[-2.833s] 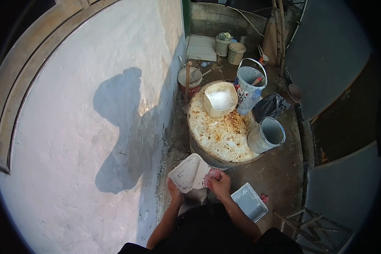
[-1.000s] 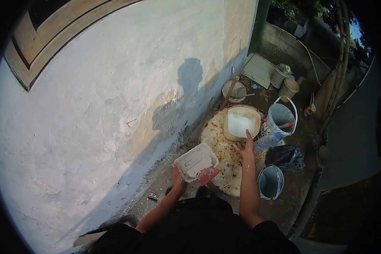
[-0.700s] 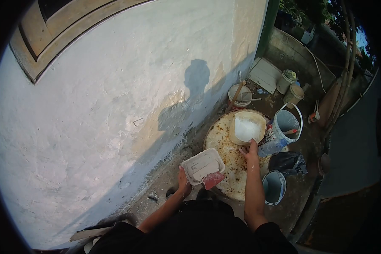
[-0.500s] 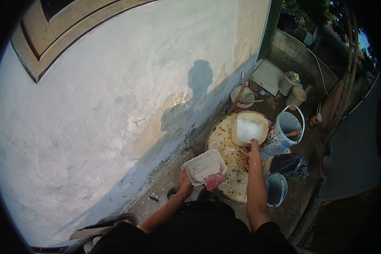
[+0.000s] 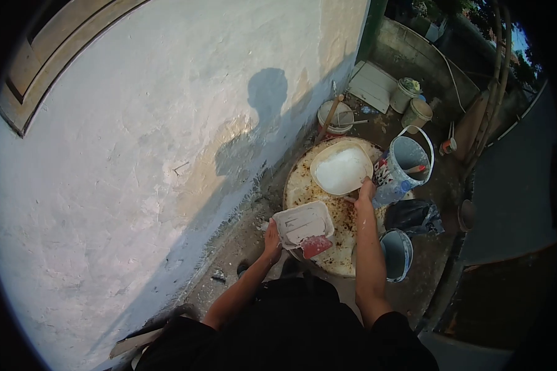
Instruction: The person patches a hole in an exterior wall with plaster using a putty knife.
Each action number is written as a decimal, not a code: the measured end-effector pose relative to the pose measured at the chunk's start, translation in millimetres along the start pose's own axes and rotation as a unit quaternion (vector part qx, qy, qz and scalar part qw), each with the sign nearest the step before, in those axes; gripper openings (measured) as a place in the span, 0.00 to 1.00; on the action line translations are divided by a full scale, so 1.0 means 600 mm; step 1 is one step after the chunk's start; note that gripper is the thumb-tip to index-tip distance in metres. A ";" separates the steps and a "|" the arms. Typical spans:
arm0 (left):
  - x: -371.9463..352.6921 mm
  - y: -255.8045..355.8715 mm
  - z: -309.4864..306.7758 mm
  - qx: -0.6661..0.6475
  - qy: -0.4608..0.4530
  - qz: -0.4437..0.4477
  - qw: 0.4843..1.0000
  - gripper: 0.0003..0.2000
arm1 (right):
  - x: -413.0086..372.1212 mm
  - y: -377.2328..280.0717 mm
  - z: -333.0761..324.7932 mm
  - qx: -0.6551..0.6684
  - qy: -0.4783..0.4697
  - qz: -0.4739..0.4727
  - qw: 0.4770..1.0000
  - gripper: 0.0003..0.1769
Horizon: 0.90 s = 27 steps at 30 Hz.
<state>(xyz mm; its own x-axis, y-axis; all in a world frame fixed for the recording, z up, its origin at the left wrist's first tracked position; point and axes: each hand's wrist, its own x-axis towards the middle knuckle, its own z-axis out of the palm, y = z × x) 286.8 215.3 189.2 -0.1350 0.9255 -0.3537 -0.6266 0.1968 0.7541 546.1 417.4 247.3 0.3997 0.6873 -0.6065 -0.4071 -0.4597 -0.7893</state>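
Observation:
My left hand grips the left edge of a pale rectangular tray, smeared with whitish paste. A red scraper lies at the tray's lower right corner. My right hand holds the lower right rim of a cream tub with white powder inside. The tub is over a round, rust-spotted tabletop, tilted a little; whether it touches the top cannot be told. Some fingers of my right hand are hidden beneath the tub.
Right of the tub are a handled bucket, a clear bottle, a black plastic bag and another bucket. A lidded bucket stands behind, beside the plastered wall. More buckets stand farther back.
The view has shifted. The tub has turned and tilted in my right hand, and its wide opening shows more. My left hand still holds the tray.

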 end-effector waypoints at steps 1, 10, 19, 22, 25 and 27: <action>0.012 -0.012 -0.002 0.008 0.004 -0.003 1.000 0.27 | -0.006 -0.003 -0.006 0.002 -0.021 0.000 1.000 0.28; 0.022 -0.043 0.021 0.042 0.001 -0.033 0.999 0.26 | -0.021 -0.020 -0.019 -0.048 -0.084 0.029 0.995 0.29; 0.045 -0.076 0.047 0.141 0.021 -0.037 0.989 0.27 | -0.022 -0.005 -0.028 -0.029 -0.026 -0.153 0.988 0.28; 0.043 -0.079 0.049 0.262 0.031 0.028 0.964 0.26 | -0.049 -0.010 -0.028 -0.067 -0.025 -0.244 0.967 0.28; 0.025 -0.052 0.072 0.371 0.028 0.112 0.922 0.25 | -0.085 -0.013 -0.035 -0.049 -0.044 -0.354 0.933 0.29; 0.011 -0.034 0.083 0.374 0.002 0.139 0.917 0.24 | -0.117 -0.024 -0.039 -0.010 -0.069 -0.347 0.935 0.31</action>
<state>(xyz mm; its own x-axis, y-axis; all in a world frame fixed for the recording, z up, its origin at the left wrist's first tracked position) 337.1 233.6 199.1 -0.2145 0.9725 -0.0905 0.1344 0.1212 0.9835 543.0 362.8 299.1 0.4510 0.8898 0.0703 -0.0725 0.1151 -0.9907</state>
